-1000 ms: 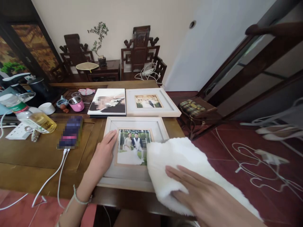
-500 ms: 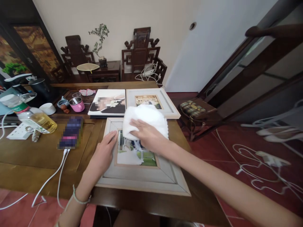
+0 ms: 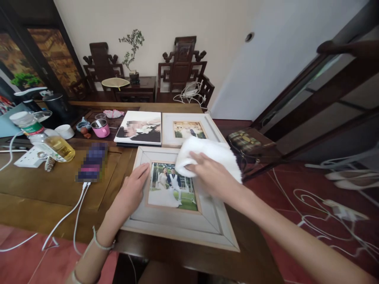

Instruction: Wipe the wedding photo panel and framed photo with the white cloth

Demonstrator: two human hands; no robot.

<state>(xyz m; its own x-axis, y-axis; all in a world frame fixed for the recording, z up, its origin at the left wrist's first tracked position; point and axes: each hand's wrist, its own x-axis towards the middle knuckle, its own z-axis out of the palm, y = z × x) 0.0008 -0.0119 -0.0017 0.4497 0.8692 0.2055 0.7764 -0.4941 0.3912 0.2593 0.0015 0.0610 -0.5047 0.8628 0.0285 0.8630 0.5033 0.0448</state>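
Observation:
A pale framed wedding photo lies flat on the wooden table in front of me. My left hand rests flat and open on the frame's left border, fingers stretched out. My right hand presses a fluffy white cloth onto the frame's upper right part, fingers spread over the cloth. A second framed photo and an unframed print lie just behind.
On the table's left are a phone with white cables, an oil bottle, a power strip, a pink cup and a white bowl. A plaid bag sits on a stool at right. Cables lie on the red floor.
My right hand carried the white cloth from the frame's lower right up over the photo, then to its upper right corner. My left hand stayed on the left border.

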